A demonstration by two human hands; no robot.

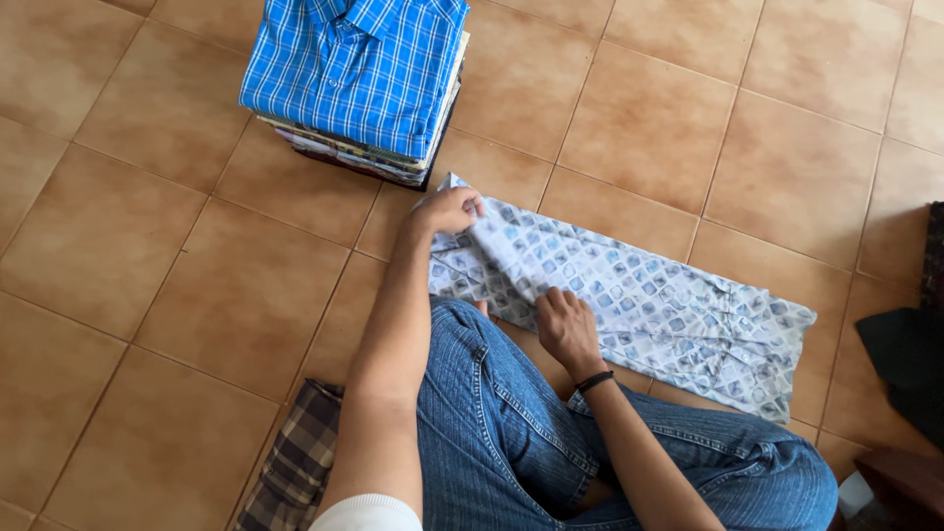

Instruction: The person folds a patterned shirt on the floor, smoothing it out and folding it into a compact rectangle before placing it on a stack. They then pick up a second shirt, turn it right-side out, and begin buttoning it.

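The brown tiled floor [118, 246] carries everything here, and the landmark is the long, pale blue patterned shirt [639, 305] folded into a strip across it, just in front of the person's knees in blue jeans [511, 423]. Beyond the strip's left end, nearly touching it, stands a stack of folded shirts [359, 84] topped by a bright blue checked one. At that same end the left hand [447, 211] presses flat on the cloth, fingers closed down over a fold rather than pinching it. The right hand [565, 324] rests on the near edge, fingers curled onto the fabric. The loose fold could spring open or skew if either hand lifts unevenly, and the wrinkles toward the far right end could get creased in.
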